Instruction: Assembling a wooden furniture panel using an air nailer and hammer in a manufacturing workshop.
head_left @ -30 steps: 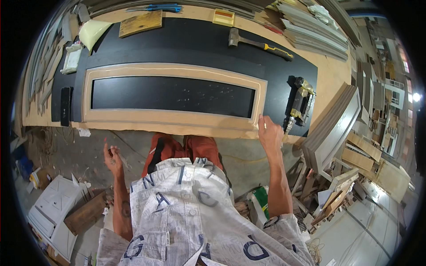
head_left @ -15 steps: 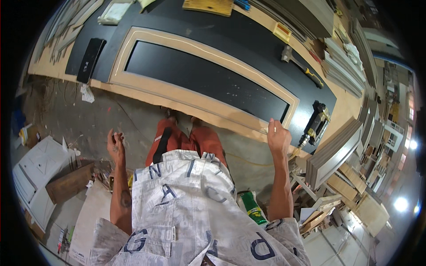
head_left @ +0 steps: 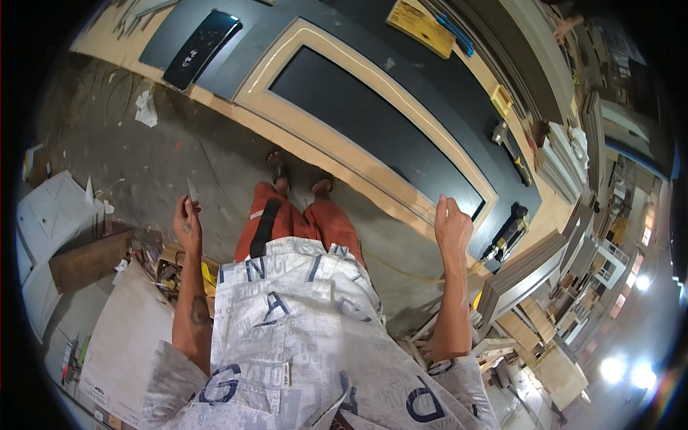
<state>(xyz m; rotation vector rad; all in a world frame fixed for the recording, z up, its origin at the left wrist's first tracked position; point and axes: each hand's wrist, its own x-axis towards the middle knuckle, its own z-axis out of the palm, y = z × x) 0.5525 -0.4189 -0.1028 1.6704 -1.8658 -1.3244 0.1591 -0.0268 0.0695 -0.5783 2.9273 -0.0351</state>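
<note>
My left hand (head_left: 188,223) is closed round a small knife (head_left: 192,190), its narrow pale blade pointing up and away from the bench. It hangs over the floor, apart from the work. My right hand (head_left: 453,223) is closed, fingertips pinched, at the near right corner of a light wooden frame (head_left: 337,154); whatever the fingers hold is hidden. A bright thin line runs along the frame's far rail and both ends. Inside the frame shows a dark panel (head_left: 380,129), and a larger dark sheet (head_left: 387,63) lies around it on the bench.
A glossy black slab (head_left: 204,50) lies left of the frame. Along the right side are a hammer (head_left: 510,150), a nail gun (head_left: 507,233) and stacked grey boards (head_left: 527,276). A yellow wooden block (head_left: 421,27) sits at the back. White paper (head_left: 146,109) lies on the floor.
The view has turned, so the bench appears shifted right and more tilted. The blade in my left hand now shows plainly. My right hand stays at the frame's near right corner.
</note>
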